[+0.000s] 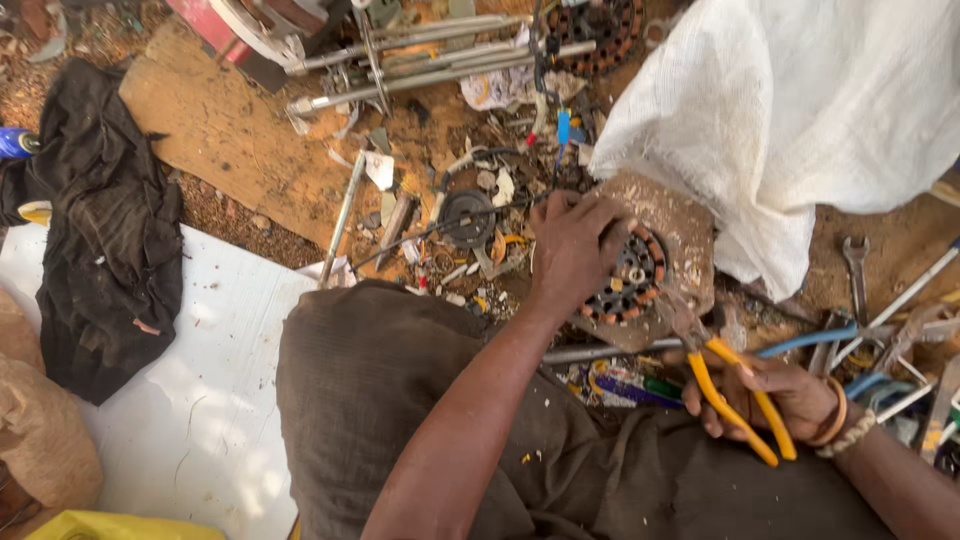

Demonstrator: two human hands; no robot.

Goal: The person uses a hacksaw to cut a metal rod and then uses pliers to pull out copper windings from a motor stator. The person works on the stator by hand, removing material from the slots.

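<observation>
My left hand (570,240) clamps down over the round, slotted, copper-wound motor core (625,275) on a worn wooden block (680,240). My right hand (780,395) grips yellow-handled pliers (735,385), whose nose touches the core's lower edge.

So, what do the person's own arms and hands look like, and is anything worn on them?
Both arms are bare, with no sleeves and no gloves. The left hand shows no ring or band that I can see. The right hand has two things at the wrist: a smooth orange-brown bangle and, next to it, a pale braided or beaded bracelet.
</observation>
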